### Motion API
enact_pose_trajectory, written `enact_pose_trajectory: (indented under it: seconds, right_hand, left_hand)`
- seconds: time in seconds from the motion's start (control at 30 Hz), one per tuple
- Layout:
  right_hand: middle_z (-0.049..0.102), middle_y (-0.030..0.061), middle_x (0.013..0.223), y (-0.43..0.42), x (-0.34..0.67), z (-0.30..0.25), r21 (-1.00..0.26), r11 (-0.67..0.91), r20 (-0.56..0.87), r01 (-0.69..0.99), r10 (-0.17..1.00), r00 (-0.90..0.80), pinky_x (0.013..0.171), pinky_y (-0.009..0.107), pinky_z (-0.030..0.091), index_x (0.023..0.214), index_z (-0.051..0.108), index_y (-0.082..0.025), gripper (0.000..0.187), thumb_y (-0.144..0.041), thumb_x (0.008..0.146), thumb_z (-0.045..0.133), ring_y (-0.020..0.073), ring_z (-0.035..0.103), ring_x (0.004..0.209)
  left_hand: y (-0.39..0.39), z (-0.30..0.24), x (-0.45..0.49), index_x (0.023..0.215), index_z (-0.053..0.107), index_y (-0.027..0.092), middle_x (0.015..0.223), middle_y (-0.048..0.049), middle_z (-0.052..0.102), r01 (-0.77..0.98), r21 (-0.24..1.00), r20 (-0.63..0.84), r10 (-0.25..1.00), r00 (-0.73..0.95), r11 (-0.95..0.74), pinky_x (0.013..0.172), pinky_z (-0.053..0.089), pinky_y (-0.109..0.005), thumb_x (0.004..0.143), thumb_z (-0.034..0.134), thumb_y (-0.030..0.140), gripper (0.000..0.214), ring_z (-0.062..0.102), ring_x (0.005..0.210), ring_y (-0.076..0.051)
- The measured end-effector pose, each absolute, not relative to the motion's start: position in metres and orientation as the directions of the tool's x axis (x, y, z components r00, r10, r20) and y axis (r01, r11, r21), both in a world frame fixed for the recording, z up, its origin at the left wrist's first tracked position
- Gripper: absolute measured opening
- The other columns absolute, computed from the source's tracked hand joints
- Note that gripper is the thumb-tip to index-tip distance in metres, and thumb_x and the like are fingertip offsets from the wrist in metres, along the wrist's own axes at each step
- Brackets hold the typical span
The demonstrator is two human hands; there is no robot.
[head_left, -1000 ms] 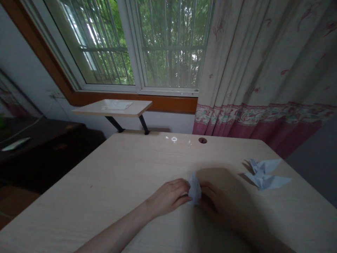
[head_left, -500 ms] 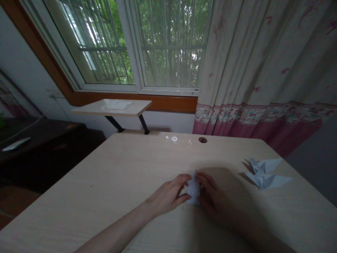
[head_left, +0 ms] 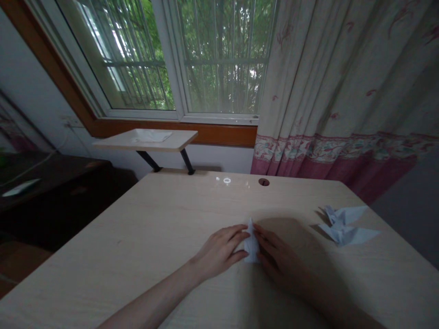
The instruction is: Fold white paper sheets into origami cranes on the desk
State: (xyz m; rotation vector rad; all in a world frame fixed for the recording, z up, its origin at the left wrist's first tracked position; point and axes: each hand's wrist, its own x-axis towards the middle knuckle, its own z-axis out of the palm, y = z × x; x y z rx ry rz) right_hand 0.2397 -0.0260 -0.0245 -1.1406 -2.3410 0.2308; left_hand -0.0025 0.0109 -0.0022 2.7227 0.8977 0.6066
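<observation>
Left hand and right hand flank a small folded white paper on the tabletop. Paper lies between the two sets of fingertips, its tip pointing away from the person. Left fingers and thumb, slightly spread, touch its left edge; the shaded right fingers meet its right edge. Whether either pinches or merely presses cannot be told. Two folded paper figures sit apart, farther right.

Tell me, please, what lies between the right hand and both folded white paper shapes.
The head view shows only pale beige desktop, partly shadowed, between the right hand and paper shapes.
</observation>
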Motion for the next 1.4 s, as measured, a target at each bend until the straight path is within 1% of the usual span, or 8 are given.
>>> enact_pose_trajectory:
  seconds: [0.23,0.37,0.53,0.7,0.87,0.97,1.13,1.4]
  right_hand:
    - [0.057,0.0089,0.14,-0.026,0.239,-0.027,-0.302,0.635,0.399,0.711,0.762,-0.511,0.107,0.044,0.047,0.14,0.052,-0.018,0.048,-0.017,0.093,0.048,0.0242,0.051,0.131]
    - [0.061,0.0115,0.135,-0.027,0.237,-0.023,-0.223,0.651,0.401,0.725,0.74,-0.54,0.105,0.044,0.048,0.134,0.059,-0.013,0.042,-0.017,0.093,0.047,0.0251,0.054,0.128]
    - [0.061,0.0116,0.135,-0.027,0.235,-0.018,-0.183,0.641,0.372,0.745,0.747,-0.551,0.104,0.043,0.049,0.134,0.058,-0.012,0.043,-0.016,0.093,0.046,0.0239,0.057,0.125]
    - [0.06,0.012,0.136,-0.027,0.236,-0.023,-0.158,0.637,0.389,0.755,0.742,-0.545,0.103,0.044,0.049,0.133,0.058,-0.012,0.042,-0.016,0.094,0.046,0.0246,0.056,0.126]
    - [0.063,0.0103,0.133,-0.028,0.236,-0.027,-0.187,0.624,0.458,0.759,0.738,-0.495,0.101,0.045,0.049,0.133,0.057,-0.018,0.042,-0.017,0.094,0.045,0.0246,0.057,0.123]
    - [0.067,0.0122,0.121,-0.03,0.233,-0.022,-0.227,0.582,0.484,0.781,0.763,-0.428,0.097,0.048,0.049,0.125,0.06,-0.017,0.036,-0.017,0.093,0.044,0.0266,0.06,0.114]
    - [0.065,0.0088,0.091,-0.034,0.229,-0.01,-0.293,0.543,0.429,0.787,0.81,-0.4,0.083,0.044,0.051,0.09,0.064,-0.019,0.015,-0.018,0.091,0.049,0.0255,0.06,0.089]
    - [0.062,0.0052,0.087,-0.031,0.229,-0.007,-0.413,0.552,0.349,0.724,0.831,-0.434,0.082,0.041,0.048,0.081,0.06,-0.019,0.014,-0.016,0.092,0.052,0.0222,0.057,0.086]
  left_hand:
    - [0.012,-0.005,-0.003,0.128,0.057,0.021,0.129,-0.0075,0.063,0.51,0.292,0.332,0.586,0.74,-0.809,0.102,0.048,-0.04,0.097,0.058,0.036,0.035,0.059,0.119,-0.024]
    - [0.013,-0.005,-0.002,0.126,0.061,0.021,0.125,-0.0071,0.066,0.497,0.281,0.34,0.569,0.749,-0.821,0.101,0.048,-0.04,0.097,0.057,0.036,0.033,0.059,0.117,-0.024]
    - [0.012,-0.004,-0.001,0.123,0.064,0.02,0.125,-0.007,0.065,0.508,0.283,0.299,0.578,0.76,-0.814,0.101,0.047,-0.04,0.097,0.058,0.036,0.031,0.058,0.118,-0.024]
    - [0.012,-0.003,-0.003,0.126,0.061,0.018,0.13,-0.0099,0.062,0.507,0.264,0.261,0.567,0.781,-0.82,0.102,0.045,-0.044,0.085,0.069,0.05,0.052,0.055,0.122,-0.029]
    - [0.014,-0.005,-0.003,0.126,0.06,0.018,0.131,-0.0085,0.062,0.497,0.197,0.271,0.534,0.801,-0.845,0.1,0.046,-0.042,0.088,0.067,0.048,0.049,0.057,0.119,-0.028]
    - [0.015,-0.007,-0.002,0.126,0.06,0.016,0.128,-0.0099,0.063,0.476,0.124,0.292,0.49,0.821,-0.871,0.096,0.048,-0.041,0.091,0.063,0.048,0.047,0.06,0.114,-0.028]
    - [0.015,-0.007,-0.001,0.122,0.062,0.014,0.122,-0.0102,0.067,0.466,0.05,0.332,0.455,0.826,-0.883,0.091,0.05,-0.039,0.095,0.057,0.047,0.042,0.063,0.106,-0.026]
    - [0.013,-0.01,0.001,0.118,0.063,0.014,0.114,-0.0102,0.07,0.466,-0.01,0.404,0.423,0.811,-0.884,0.088,0.051,-0.038,0.098,0.053,0.047,0.04,0.065,0.102,-0.026]
